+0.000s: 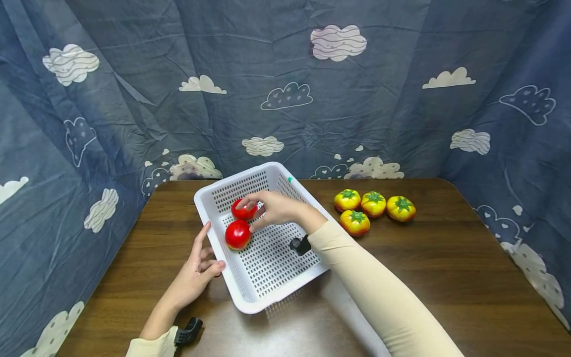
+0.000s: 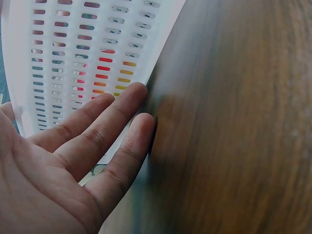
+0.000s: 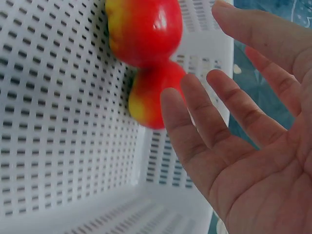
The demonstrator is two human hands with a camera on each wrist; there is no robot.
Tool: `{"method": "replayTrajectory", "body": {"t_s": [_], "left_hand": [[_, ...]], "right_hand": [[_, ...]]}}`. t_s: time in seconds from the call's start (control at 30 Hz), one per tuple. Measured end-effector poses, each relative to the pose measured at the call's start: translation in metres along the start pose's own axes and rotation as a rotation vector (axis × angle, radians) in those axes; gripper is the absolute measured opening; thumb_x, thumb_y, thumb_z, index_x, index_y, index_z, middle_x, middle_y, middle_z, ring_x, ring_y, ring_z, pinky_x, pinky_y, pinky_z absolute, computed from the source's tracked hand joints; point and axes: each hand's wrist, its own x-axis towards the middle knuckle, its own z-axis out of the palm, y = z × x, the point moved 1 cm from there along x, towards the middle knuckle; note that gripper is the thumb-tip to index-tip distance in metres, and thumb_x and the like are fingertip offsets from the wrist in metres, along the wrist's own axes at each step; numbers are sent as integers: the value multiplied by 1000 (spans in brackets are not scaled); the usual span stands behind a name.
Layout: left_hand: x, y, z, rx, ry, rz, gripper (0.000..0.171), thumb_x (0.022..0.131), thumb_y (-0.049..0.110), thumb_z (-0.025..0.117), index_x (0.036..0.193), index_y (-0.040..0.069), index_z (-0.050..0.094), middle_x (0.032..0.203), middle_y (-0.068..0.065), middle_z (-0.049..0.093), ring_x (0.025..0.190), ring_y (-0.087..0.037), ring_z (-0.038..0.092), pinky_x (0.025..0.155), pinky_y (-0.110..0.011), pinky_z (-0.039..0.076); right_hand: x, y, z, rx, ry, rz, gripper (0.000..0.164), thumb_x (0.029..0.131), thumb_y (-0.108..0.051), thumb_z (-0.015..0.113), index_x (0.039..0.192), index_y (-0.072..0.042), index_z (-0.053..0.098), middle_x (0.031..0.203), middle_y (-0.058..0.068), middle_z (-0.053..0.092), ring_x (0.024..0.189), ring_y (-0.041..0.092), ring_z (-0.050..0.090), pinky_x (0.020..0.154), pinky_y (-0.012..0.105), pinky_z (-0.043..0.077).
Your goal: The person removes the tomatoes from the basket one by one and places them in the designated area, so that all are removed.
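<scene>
A white perforated plastic basket (image 1: 285, 292) stands on the table, turned at an angle. Two shiny red, tomato-like fruits with yellow undersides lie in it: the nearer fruit (image 1: 238, 235) and the farther fruit (image 1: 241, 210), side by side at the left wall. Over them hovers my right hand (image 1: 274, 208), fingers spread and holding nothing; the right wrist view shows a bare palm (image 3: 263, 170). At the basket's left side, my left hand (image 1: 196, 270) touches the rim with index finger and thumb. Its other fingers (image 2: 102, 131) extend along the outer wall in the left wrist view.
Right of the basket, several yellow-and-red fruits (image 1: 373, 204) with green leafy tops sit on the brown wooden table (image 1: 446, 277). A dark blue cloud-patterned curtain (image 1: 285, 64) hangs behind and at the sides.
</scene>
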Motion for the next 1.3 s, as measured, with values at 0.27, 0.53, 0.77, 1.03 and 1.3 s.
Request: {"method": "replayTrajectory", "body": {"t_s": [0.27,0.53,0.77,1.03,1.3], "left_hand": [[2,1,2,1,-1,4,97,105,12,68,173,29,1,144,-36,58,107,-22,77,87,-32,64],[3,3,1,17,1,-6,97,105,13,68,173,32,2,145,-35,58,110,-29,77,88,-32,64],[1,2,0,26,-2,10,97,105,12,67,173,28,1,143,-35,59,107,-19,78,87,-29,63],[0,1,-1,20,1,0,98,104,12,68,173,31,1,142,-34,59,106,-18,78,88,-27,63],[0,0,-1,31,-1,9,97,105,13,67,173,31,1,141,-35,60,107,-22,78,89,-30,63]], "right_hand": [[9,-2,17,-30,-59,20,57,89,-4,86,142,-9,67,138,14,69,126,32,68,106,36,58],[12,0,25,-29,-57,32,57,87,-2,86,141,-8,68,140,15,65,125,33,67,109,42,57],[17,-1,31,-92,-39,48,63,85,-5,89,143,-11,66,142,17,63,128,35,65,111,43,55],[23,-3,39,-165,-41,43,69,84,-10,91,146,-9,62,140,15,65,125,28,61,113,39,54],[27,-1,45,-195,-33,100,74,82,-20,95,144,-10,56,137,13,66,123,25,63,113,37,54]]}}
